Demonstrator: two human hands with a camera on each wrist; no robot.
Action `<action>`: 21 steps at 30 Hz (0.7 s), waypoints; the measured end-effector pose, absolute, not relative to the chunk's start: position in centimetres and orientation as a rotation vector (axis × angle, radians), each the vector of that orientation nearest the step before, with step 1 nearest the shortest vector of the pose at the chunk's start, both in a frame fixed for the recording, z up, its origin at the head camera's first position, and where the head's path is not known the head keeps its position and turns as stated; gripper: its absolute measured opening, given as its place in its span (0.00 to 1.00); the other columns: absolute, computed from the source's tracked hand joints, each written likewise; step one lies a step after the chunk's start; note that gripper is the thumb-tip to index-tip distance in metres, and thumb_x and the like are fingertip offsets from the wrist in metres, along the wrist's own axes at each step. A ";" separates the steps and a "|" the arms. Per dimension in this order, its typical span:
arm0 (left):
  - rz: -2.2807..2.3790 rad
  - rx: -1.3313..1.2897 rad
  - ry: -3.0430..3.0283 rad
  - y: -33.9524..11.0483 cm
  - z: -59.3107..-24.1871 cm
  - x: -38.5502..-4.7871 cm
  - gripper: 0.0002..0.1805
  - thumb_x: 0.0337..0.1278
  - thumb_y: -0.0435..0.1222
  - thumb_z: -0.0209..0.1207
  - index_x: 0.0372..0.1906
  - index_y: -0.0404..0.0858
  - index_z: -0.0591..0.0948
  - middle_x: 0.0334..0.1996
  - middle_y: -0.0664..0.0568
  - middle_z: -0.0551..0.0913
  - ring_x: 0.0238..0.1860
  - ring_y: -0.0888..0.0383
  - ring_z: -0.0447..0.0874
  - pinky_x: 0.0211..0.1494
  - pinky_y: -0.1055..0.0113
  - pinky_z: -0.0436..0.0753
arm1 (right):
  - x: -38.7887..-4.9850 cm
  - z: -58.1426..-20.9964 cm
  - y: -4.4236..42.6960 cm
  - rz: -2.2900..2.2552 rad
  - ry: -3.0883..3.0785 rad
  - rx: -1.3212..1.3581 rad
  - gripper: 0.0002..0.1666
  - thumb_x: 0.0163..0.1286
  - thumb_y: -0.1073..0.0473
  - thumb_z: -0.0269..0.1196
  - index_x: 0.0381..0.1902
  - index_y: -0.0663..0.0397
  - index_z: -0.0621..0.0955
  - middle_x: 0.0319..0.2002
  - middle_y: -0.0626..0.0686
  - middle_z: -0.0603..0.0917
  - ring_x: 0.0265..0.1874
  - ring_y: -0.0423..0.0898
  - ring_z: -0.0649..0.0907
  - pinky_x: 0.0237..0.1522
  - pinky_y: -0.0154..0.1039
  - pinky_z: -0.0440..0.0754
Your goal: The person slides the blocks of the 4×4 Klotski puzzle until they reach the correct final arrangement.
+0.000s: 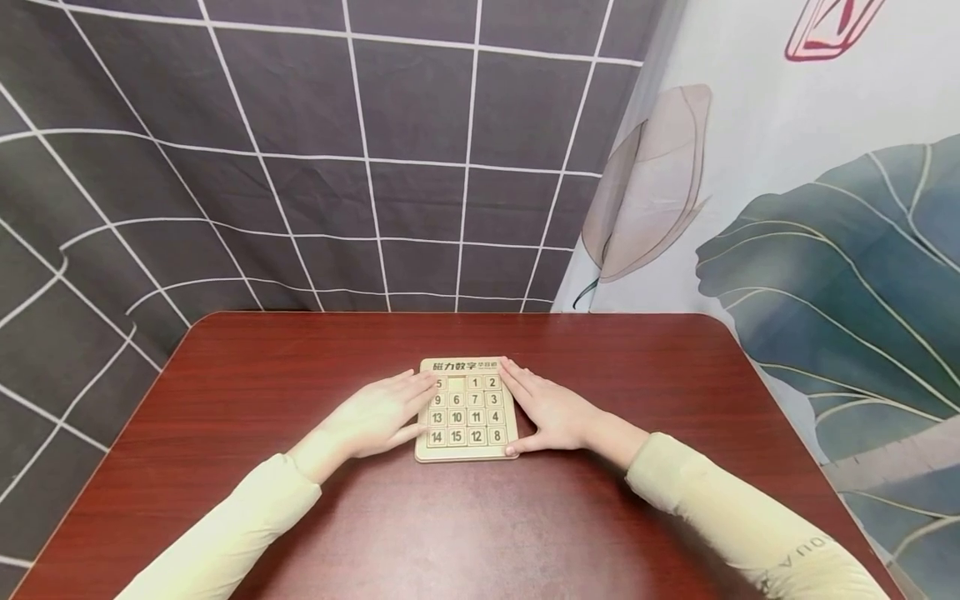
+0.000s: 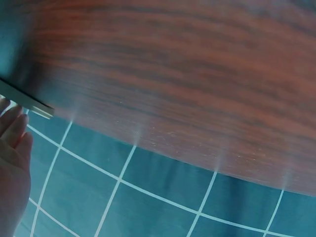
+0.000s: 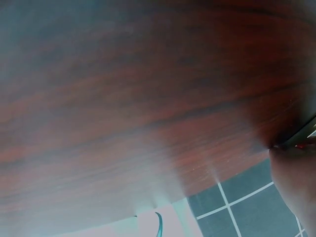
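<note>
A pale wooden number slide puzzle (image 1: pixel 467 454) lies flat on the table in the head view, its numbered tiles in rows below a line of dark characters. A vacant square shows in the top row, between the 5 and the 1. My left hand (image 1: pixel 375 417) rests along the puzzle's left side, fingertips over its edge and partly covering the 5. Along the right side lies my right hand (image 1: pixel 558 414), fingers straight near the upper corner, thumb at the lower corner. The left wrist view catches the puzzle's edge (image 2: pixel 37 107) beside my fingers.
The reddish-brown wooden table (image 1: pixel 300 350) spreads under both forearms. Behind it hangs a dark grey cloth (image 1: pixel 300 100) with a white grid. A pale curtain (image 1: pixel 750 167) with leaf prints hangs at the right.
</note>
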State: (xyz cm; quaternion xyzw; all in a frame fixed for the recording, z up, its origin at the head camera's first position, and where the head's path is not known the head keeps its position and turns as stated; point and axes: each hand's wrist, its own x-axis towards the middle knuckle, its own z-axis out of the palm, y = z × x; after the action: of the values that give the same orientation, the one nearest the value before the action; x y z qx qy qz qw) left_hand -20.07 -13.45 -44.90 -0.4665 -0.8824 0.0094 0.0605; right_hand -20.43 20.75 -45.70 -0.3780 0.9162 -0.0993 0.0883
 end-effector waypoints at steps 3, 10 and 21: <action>0.031 -1.407 -2.666 -13.5 -44.7 -19.9 0.35 0.75 0.50 0.58 0.73 0.29 0.75 0.75 0.38 0.76 0.77 0.45 0.75 0.83 0.53 0.71 | -20.5 -45.8 20.8 -0.287 2.729 -1.135 0.74 0.64 0.24 0.67 0.86 0.66 0.49 0.87 0.64 0.45 0.85 0.63 0.58 0.83 0.59 0.65; -0.004 -1.416 -2.662 -12.7 -44.3 -19.9 0.35 0.75 0.50 0.58 0.73 0.28 0.75 0.74 0.38 0.76 0.77 0.45 0.75 0.83 0.53 0.72 | -20.6 -45.6 20.7 -0.293 2.726 -1.124 0.73 0.64 0.24 0.68 0.86 0.65 0.49 0.87 0.63 0.45 0.85 0.63 0.58 0.83 0.59 0.65; -0.008 -1.449 -2.717 -10.7 -44.5 -20.3 0.35 0.78 0.51 0.55 0.74 0.29 0.74 0.76 0.38 0.74 0.78 0.44 0.72 0.84 0.53 0.71 | -20.4 -45.7 20.7 -0.308 2.722 -1.119 0.73 0.64 0.25 0.68 0.85 0.66 0.50 0.87 0.63 0.46 0.84 0.63 0.59 0.84 0.58 0.65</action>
State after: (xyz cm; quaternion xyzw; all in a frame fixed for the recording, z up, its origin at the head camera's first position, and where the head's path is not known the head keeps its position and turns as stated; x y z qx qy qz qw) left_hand -20.34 -10.70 -44.50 -0.4704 -0.8819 -0.0026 0.0313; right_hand -20.44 20.70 -45.72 -0.3766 0.9160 -0.1036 0.0912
